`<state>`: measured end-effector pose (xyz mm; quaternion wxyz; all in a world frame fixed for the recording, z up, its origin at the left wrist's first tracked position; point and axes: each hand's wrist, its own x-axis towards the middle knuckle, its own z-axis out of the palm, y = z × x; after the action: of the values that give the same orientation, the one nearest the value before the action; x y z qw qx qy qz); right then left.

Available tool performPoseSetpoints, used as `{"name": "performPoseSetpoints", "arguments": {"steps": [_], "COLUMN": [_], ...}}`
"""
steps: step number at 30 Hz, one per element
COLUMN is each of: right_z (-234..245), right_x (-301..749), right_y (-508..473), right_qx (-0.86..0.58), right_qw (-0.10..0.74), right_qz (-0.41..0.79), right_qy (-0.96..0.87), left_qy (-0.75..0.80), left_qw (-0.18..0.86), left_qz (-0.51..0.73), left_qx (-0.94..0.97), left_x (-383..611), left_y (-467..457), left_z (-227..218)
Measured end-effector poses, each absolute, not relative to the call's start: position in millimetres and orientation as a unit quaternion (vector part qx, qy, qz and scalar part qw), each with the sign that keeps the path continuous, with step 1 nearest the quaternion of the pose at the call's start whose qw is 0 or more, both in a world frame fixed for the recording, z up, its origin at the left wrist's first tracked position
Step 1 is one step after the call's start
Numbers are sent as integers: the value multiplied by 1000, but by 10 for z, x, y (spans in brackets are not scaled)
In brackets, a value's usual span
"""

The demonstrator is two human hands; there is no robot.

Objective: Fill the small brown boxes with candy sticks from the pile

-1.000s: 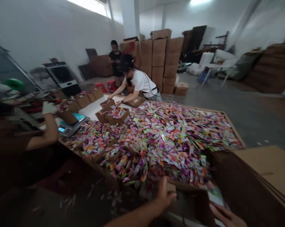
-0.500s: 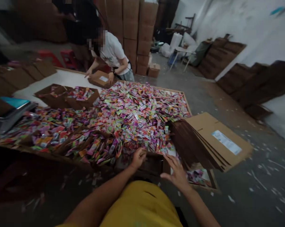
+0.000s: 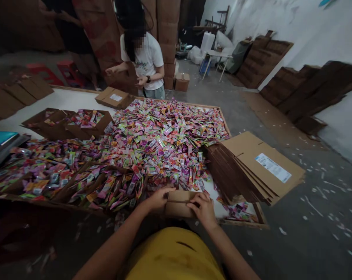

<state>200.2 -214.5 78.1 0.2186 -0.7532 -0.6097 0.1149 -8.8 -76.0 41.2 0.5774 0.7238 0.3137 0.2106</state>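
Note:
A small brown cardboard box [image 3: 178,202] sits at the near edge of the table, right in front of me. My left hand [image 3: 157,198] grips its left side, fingers curled over the top flap. My right hand [image 3: 203,206] holds its right side, fingers closed over the flap. Just beyond the box lies a huge heap of small colourful sachets [image 3: 164,140] covering the table.
A stack of flattened cardboard boxes [image 3: 252,167] lies to my right on the table corner. Open boxes holding sachets [image 3: 88,120] stand at the left. A person in a white shirt [image 3: 145,58] stands at the far edge by a closed box [image 3: 113,97]. Cardboard piles line the right wall.
The view has tilted down to the near table edge. Both my hands have closed onto the small box; the right hand was open and spread half a second ago. The person opposite has straightened up.

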Motion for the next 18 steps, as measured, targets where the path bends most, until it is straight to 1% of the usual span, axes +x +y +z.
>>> {"name": "performPoseSetpoints", "arguments": {"steps": [2, 4, 6, 8, 11, 12, 14, 16, 18], "right_z": [706, 642, 598, 580, 599, 609, 613, 566, 432], "right_x": [1925, 1858, 1808, 1783, 1858, 1934, 2169, 2482, 2797], "right_y": [-2088, -2096, -2141, -2171, -2116, -2074, -1980, -1888, -1785], "right_qx": [-770, -771, -764, -759, -759, -752, -736, -741, -764], "right_qw": [203, 197, 194, 193, 228, 256, 342, 435, 491], "right_qz": [83, 65, 55, 52, 79, 108, 192, 258, 273], "right_qy": [-599, -602, -613, -619, -605, -597, -552, -443, -317], "left_qy": [298, 300, 316, 320, 250, 228, 223, 297, 442], "left_qw": [500, 392, 305, 257, 229, 226, 233, 261, 325], "left_qz": [176, 162, 142, 115, 68, 54, 32, 31, 65], "left_qx": [794, 854, 887, 905, 938, 946, 946, 918, 834], "left_x": [-102, -6, 146, 278, 363, 365, 337, 262, 134], "left_y": [-829, -968, -1111, -1196, -1186, -1157, -1092, -1054, -1084], "left_z": [577, 670, 672, 621, 573, 584, 647, 731, 777]}}
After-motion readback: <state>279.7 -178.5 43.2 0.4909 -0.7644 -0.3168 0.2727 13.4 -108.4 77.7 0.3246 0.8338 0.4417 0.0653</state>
